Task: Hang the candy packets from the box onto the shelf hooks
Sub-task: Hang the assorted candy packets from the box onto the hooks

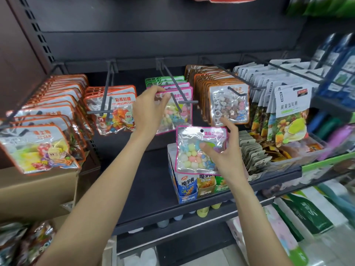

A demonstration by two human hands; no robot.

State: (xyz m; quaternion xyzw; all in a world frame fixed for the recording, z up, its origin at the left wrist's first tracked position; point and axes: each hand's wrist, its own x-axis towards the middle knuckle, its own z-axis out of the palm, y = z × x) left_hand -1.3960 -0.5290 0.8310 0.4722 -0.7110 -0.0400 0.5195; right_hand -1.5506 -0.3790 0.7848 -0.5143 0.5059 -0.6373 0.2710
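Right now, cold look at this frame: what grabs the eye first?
The pink-edged candy packet held up at centre in the right hand, pastel balls showing through its clear front. Just above-left, the left hand pinches the top of a matching hanging packet on the middle hook. Around them, dense rows of orange-edged packets fill the hooks at left.

Left hand (148, 108) pinches hung pink packet (175, 110); right hand (223, 150) holds second packet (194, 150).

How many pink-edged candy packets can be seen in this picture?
4 visible: one held by the right hand, pink-edged packet; three on the middle hook, front one touched by the left hand. More may be hidden behind.
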